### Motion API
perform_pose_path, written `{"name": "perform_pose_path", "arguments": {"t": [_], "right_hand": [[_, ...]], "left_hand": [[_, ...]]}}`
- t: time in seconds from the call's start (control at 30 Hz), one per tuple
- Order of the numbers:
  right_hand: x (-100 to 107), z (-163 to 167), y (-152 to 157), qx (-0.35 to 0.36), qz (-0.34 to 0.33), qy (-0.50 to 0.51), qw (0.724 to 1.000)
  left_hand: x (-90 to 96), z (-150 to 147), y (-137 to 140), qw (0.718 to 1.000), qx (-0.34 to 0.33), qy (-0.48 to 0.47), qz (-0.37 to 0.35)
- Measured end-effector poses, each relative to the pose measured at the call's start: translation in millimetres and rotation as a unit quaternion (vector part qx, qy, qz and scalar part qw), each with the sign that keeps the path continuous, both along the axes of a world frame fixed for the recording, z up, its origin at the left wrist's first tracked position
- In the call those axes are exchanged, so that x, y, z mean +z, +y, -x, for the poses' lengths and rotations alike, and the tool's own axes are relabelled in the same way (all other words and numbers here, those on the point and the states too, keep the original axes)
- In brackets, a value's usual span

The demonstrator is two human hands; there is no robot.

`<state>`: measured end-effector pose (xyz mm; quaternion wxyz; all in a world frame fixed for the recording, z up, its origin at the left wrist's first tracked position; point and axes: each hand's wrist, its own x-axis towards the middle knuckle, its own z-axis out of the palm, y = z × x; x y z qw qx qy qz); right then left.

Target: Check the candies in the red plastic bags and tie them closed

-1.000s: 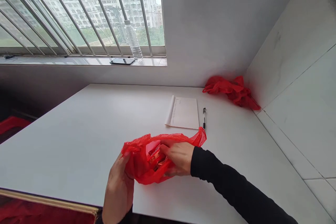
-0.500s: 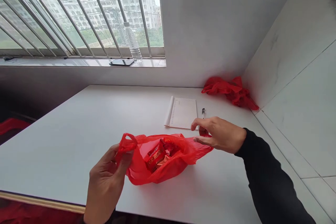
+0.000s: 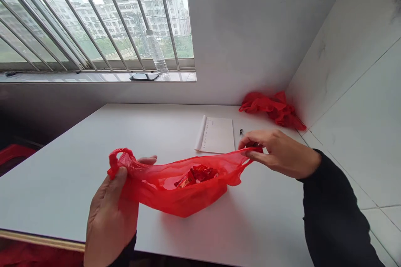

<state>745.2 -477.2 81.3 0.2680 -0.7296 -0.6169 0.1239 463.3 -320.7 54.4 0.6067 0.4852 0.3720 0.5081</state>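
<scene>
A thin red plastic bag [image 3: 184, 202] is stretched sideways between my two hands over the front of the white table. Its mouth gapes upward, and several red-wrapped packets [image 3: 200, 174] show inside. My left hand [image 3: 114, 212] grips the bag's left handle side, the thumb pressing the plastic while some fingers are behind it. The left handle loop stands up above the thumb. At the opposite end, my right hand [image 3: 275, 152] pinches the right handle between thumb and fingers.
An open notepad [image 3: 217, 135] lies on the white table [image 3: 78, 167] behind the bag, with a pen [image 3: 241, 132] beside it. Another crumpled red bag [image 3: 272, 108] rests in the back right corner. On the windowsill are a phone [image 3: 144, 76] and a clear bottle [image 3: 157, 54].
My left hand has moved left with its handle. My right hand has closed on the right handle and moved slightly right and up. The bag is now pulled wider, its mouth narrower.
</scene>
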Motion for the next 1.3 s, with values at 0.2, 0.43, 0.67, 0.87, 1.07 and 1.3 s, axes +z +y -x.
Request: {"name": "perform_pose_path", "arguments": {"t": [0.2,0.43,0.67,0.87,1.07,1.3], "right_hand": [[12.0,16.7,-5.7,-0.058,-0.158,0.176,0.97],[15.2,44.2,-0.9,0.044,-0.227,0.296,0.927],[17.9,73.4,2.2,0.186,-0.215,0.258,0.923],[8.2,66.1,13.1,0.062,-0.276,0.141,0.949],[4.3,62.2,19.8,0.071,-0.2,0.161,0.964],[4.1,67.8,17.1,0.16,-0.174,0.169,0.957]], "left_hand": [[18.2,-7.9,3.9,0.984,-0.156,-0.062,0.054],[24.3,-34.0,-25.2,0.966,-0.243,0.09,0.018],[28.2,-57.4,-54.0,0.912,-0.371,0.126,-0.12],[19.8,-62.4,-39.1,0.925,-0.35,0.141,-0.048],[26.1,-61.3,-37.8,0.947,-0.304,0.067,0.083],[24.3,-58.9,-30.2,0.937,-0.328,0.014,0.12]]}}
